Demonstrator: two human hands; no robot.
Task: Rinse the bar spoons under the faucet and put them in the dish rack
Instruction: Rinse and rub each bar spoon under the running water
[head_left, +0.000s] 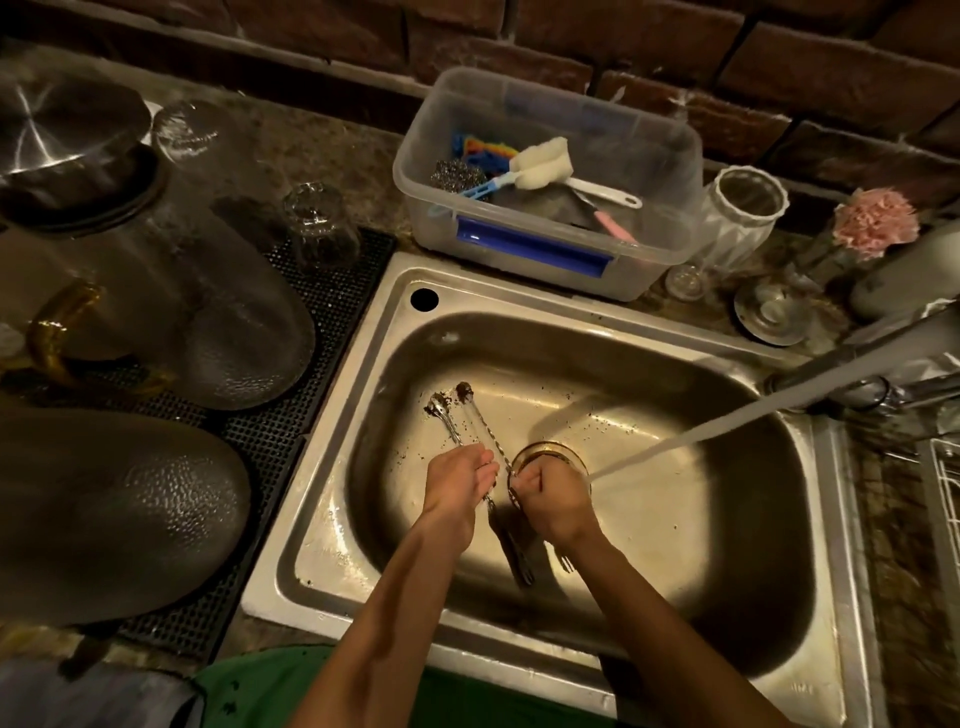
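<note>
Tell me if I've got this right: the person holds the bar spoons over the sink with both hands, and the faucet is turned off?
Not quite. The head view shows the faucet running, its stream reaching the right hand. The rest holds: both hands, left hand too, hold the bar spoons over the sink.

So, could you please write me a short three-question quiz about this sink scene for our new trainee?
1. True or false: the stream of water from the steel faucet is running.
2. Which hands hold the twisted-stem metal bar spoons? A) only the left hand B) only the right hand C) both
3. Fill in: the white sponge brush lies in the clear plastic ____ behind the stainless steel sink.

Key: 1 true; 2 C; 3 tub.
</note>
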